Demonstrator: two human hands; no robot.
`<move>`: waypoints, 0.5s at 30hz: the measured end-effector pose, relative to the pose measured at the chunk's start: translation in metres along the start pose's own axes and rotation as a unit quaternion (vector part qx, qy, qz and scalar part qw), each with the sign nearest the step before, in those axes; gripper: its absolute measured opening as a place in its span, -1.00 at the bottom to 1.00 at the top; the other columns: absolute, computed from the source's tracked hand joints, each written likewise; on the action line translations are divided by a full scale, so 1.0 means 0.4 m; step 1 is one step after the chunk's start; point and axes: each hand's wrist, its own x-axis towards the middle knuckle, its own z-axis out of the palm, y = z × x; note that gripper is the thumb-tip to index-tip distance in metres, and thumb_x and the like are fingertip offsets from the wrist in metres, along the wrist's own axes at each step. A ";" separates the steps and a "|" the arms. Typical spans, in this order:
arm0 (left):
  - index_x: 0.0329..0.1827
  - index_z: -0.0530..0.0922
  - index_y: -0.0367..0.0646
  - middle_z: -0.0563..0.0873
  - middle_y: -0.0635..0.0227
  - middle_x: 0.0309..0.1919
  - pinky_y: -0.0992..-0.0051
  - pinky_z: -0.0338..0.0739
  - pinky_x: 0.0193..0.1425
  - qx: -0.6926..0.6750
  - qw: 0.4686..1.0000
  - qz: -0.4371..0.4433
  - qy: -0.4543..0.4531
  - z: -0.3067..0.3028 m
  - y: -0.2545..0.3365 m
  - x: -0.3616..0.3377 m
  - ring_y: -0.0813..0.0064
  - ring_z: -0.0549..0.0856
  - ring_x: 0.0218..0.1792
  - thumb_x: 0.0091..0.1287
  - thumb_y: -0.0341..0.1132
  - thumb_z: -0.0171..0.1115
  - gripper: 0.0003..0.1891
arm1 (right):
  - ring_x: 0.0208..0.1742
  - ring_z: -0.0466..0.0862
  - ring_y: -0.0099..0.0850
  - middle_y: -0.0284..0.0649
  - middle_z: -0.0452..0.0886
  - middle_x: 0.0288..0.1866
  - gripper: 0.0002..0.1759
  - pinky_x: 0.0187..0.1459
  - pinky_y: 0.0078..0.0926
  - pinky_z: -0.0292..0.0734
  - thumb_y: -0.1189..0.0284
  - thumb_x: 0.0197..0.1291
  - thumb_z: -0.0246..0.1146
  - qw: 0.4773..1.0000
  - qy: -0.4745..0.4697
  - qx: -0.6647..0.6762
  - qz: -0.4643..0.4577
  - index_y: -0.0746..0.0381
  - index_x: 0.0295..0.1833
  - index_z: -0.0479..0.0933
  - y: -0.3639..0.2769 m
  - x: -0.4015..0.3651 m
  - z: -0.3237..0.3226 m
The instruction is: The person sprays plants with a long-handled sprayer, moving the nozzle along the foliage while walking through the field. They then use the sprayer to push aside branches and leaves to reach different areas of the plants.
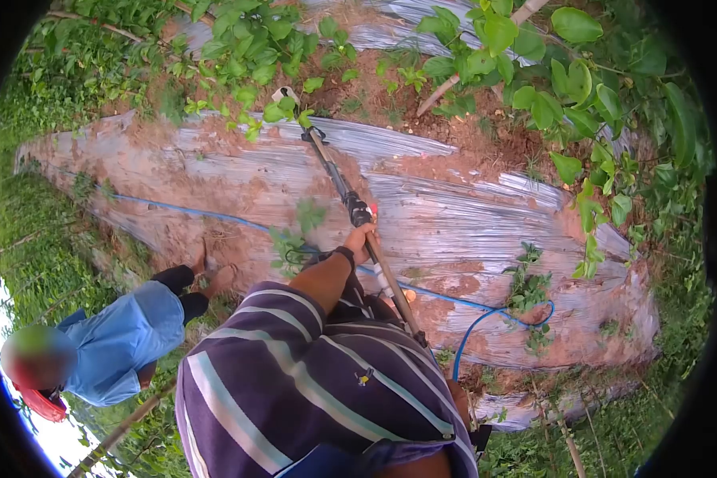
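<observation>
My left hand [361,243] is wrapped round a long pole [387,275], with a dark band on the wrist. The pole slants from a pale head [285,95] near the top, past a black joint, down to the right side of my striped shirt [295,374]. A little skin shows at the shirt's right edge, but the fingers of my right hand are not visible. Beyond the pole's upper part lies silvery plastic sheeting [454,215] smeared with reddish soil.
A blue hose [191,210] crosses the sheeting and curls at the right. Another person [135,327] in a light blue top stands barefoot at the left. Leafy vines [577,103] on wooden stakes hang at the upper right. Small plants [527,287] grow through the sheeting.
</observation>
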 end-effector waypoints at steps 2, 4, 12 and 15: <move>-0.24 0.50 -0.11 0.59 0.32 -0.51 0.34 0.50 -0.30 -0.009 1.000 0.010 -0.013 -0.009 -0.006 0.010 0.38 0.60 -0.46 0.29 -0.18 0.24 -0.80 | -0.35 0.62 0.09 0.10 0.57 -0.43 -0.73 -0.35 -0.11 0.46 0.22 0.20 0.32 0.999 0.021 -0.033 -0.015 0.22 -0.23 0.55 0.071 0.014 0.018; -0.19 0.51 -0.11 0.61 0.33 -0.46 0.33 0.52 -0.29 -0.018 0.999 0.023 -0.026 -0.011 -0.006 0.016 0.39 0.61 -0.44 0.30 -0.17 0.24 -0.79 | -0.40 0.63 0.02 0.08 0.56 -0.46 -0.72 -0.36 -0.12 0.46 0.23 0.21 0.32 0.996 0.041 -0.065 -0.033 0.24 -0.23 0.55 0.067 0.018 0.020; -0.07 0.56 -0.02 0.60 0.40 -0.39 0.36 0.59 -0.28 -0.099 0.995 0.004 -0.004 0.036 -0.010 -0.008 0.44 0.64 -0.39 0.27 -0.08 0.31 -0.71 | -0.60 0.54 -0.33 -0.01 0.50 -0.60 -0.75 -0.53 -0.31 0.42 0.30 0.24 0.33 0.981 0.158 -0.008 -0.115 0.27 -0.28 0.53 0.032 -0.008 0.022; -0.10 0.56 -0.03 0.57 0.42 -0.47 0.46 0.55 -0.33 -0.082 0.996 0.010 -0.038 0.034 -0.002 -0.004 0.47 0.59 -0.45 0.25 -0.09 0.32 -0.72 | -0.63 0.53 -0.32 -0.03 0.48 -0.64 -0.75 -0.56 -0.30 0.40 0.31 0.25 0.32 0.977 0.166 -0.017 -0.132 0.28 -0.30 0.51 -0.027 -0.020 0.004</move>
